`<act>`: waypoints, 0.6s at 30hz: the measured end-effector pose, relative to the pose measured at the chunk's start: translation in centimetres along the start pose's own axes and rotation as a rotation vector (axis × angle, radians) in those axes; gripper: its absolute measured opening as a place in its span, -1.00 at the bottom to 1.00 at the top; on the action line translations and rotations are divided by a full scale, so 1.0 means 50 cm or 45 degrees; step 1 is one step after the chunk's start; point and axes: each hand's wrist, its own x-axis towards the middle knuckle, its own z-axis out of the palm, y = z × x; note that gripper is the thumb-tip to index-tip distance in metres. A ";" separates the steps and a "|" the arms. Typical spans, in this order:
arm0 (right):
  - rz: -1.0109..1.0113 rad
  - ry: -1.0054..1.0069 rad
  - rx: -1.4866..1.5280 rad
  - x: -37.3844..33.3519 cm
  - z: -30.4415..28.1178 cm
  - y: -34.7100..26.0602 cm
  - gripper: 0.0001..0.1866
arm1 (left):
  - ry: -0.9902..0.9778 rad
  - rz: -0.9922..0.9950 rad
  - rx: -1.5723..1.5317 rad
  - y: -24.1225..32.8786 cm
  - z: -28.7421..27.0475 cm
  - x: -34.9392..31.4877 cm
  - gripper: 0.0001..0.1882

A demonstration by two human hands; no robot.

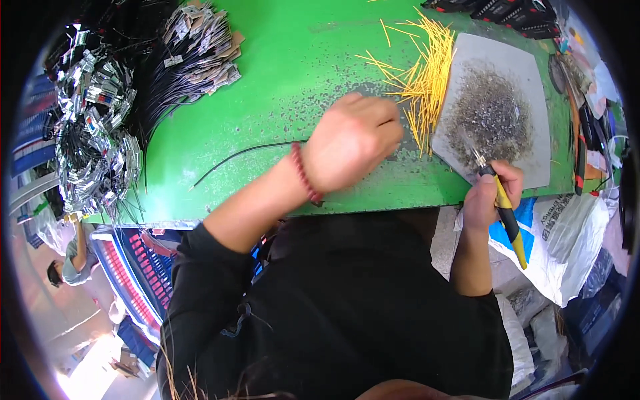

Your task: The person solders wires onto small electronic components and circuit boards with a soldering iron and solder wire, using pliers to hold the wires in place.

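My right hand [485,200] is closed around a soldering iron [505,215] with a yellow and black handle. Its metal tip points at the grey board [537,143], over a dark patch of crumbly residue [492,110]. My left hand [359,141], with a red bead bracelet [303,172] at the wrist, has its fingers curled in. What is between those fingers is hidden from view. A thin black cable [243,152] lies on the green table and passes out of sight behind my left wrist. Yellow thin sticks or tubes [433,67] lie in a loose pile just beyond my left fingers.
Bundles of black cables with silvery ends [100,133] hang at the left table edge; another bundle [200,53] lies on the green table [287,60]. Hand tools [587,133] stand at the right edge. A white sack [567,247] is below right. Another person [73,260] is far left.
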 end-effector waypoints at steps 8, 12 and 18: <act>0.023 0.024 0.105 -0.007 -0.001 0.011 -0.77 | -0.357 0.279 0.021 -0.058 0.042 0.103 -0.89; 0.003 0.040 0.095 0.000 0.006 0.012 -0.76 | -0.329 0.334 0.075 -0.059 0.041 0.094 -0.88; -0.024 -0.020 0.109 -0.001 0.009 0.000 -0.76 | -0.049 -0.025 -0.064 -0.042 -0.021 0.062 -0.89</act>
